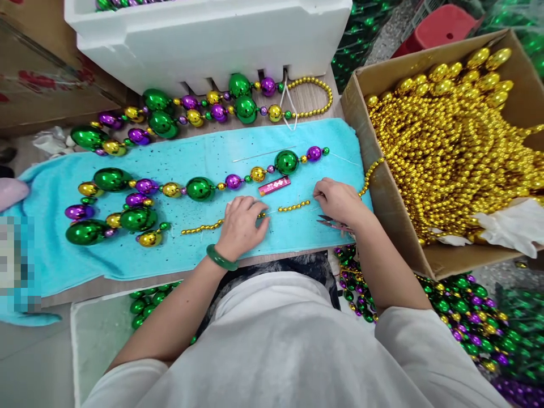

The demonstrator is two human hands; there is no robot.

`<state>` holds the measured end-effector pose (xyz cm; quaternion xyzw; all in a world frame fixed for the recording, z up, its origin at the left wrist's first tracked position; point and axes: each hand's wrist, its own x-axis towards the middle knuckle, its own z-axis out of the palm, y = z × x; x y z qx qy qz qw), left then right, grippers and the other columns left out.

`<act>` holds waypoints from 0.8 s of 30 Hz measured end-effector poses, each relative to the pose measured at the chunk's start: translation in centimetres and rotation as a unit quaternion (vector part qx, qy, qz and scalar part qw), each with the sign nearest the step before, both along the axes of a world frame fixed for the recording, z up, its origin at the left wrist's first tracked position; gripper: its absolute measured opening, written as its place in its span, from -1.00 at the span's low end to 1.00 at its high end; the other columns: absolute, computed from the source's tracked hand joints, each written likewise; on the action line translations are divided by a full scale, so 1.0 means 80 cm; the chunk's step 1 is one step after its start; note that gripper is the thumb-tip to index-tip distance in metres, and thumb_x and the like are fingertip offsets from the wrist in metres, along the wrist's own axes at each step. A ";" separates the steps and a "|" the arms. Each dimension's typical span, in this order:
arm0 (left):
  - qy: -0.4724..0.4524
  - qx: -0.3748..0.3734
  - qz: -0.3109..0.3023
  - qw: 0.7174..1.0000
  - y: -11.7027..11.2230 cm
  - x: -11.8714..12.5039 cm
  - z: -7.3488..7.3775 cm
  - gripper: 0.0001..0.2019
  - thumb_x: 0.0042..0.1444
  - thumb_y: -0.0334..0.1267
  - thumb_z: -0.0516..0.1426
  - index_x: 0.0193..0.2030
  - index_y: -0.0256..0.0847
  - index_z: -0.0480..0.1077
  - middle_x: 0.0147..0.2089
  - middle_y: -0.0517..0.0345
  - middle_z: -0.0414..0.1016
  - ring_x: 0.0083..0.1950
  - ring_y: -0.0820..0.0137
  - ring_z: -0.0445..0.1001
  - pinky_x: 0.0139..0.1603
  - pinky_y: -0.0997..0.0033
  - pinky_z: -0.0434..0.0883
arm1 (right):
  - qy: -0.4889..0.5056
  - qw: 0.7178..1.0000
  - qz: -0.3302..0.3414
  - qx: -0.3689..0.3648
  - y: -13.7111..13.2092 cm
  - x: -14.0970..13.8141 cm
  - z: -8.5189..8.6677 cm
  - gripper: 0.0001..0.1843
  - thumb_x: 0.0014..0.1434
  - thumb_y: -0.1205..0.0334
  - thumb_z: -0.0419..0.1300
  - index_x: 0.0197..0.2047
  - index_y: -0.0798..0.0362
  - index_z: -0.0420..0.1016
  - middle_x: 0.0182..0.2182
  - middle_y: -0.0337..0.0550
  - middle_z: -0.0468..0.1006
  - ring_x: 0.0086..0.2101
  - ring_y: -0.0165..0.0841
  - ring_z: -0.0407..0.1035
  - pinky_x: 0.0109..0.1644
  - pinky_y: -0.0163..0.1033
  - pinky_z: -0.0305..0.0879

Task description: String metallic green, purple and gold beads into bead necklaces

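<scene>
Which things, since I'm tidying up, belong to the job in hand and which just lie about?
Apparently in the job: short gold bead strings, multicoloured bead strand, snips, gold-bead carton.

Seemingly lying about: red stool, white glove-like item, printed cardboard box.

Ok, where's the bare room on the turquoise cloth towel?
Though dark-specked, the towel is free between the two multicoloured bead strands, left of the thin metal needle, and along its near edge, left of the green bangle. It's crowded around both hands: short gold bead strings, pink oblong item, pointed metal snips.
</scene>
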<state>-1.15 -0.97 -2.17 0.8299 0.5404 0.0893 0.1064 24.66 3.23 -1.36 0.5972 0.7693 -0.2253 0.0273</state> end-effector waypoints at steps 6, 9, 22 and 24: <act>-0.044 0.010 -0.041 0.998 0.011 0.038 -0.012 -0.78 0.23 -0.16 0.11 -0.08 -0.13 0.52 -0.12 0.02 0.48 -0.02 0.14 0.35 -0.03 0.12 0.26 | -0.002 1.000 0.000 -0.003 0.000 -0.001 0.002 -0.76 0.19 0.37 -0.01 -0.23 0.03 0.47 -0.18 -0.09 0.51 -0.30 -0.28 0.33 -0.38 -0.22 -0.13; -0.033 0.010 -0.035 0.999 0.011 0.040 -0.013 -0.81 0.24 -0.22 0.08 -0.15 -0.14 0.52 -0.14 0.02 0.48 -0.04 0.15 0.35 -0.05 0.13 0.26 | 0.002 1.000 0.000 -0.003 -0.001 0.000 0.002 -0.77 0.19 0.37 -0.02 -0.24 0.02 0.46 -0.19 -0.10 0.51 -0.31 -0.28 0.32 -0.39 -0.22 -0.13; 0.048 0.001 -0.008 0.999 -0.001 0.033 0.002 -0.80 0.17 -0.32 0.06 -0.14 -0.16 0.48 -0.13 -0.05 0.46 -0.02 0.08 0.33 -0.05 0.05 0.25 | 0.007 1.000 0.013 0.008 -0.001 0.004 0.000 -0.77 0.22 0.38 -0.01 -0.21 0.03 0.46 -0.17 -0.10 0.52 -0.26 -0.27 0.37 -0.37 -0.22 -0.05; 0.049 -0.001 -0.012 0.999 -0.001 0.036 0.004 -0.80 0.17 -0.29 0.07 -0.13 -0.17 0.48 -0.12 -0.06 0.46 -0.01 0.07 0.33 -0.04 0.03 0.25 | 0.008 1.000 0.016 0.011 -0.001 0.004 0.000 -0.77 0.22 0.38 -0.01 -0.21 0.03 0.46 -0.17 -0.09 0.53 -0.26 -0.26 0.38 -0.37 -0.22 -0.05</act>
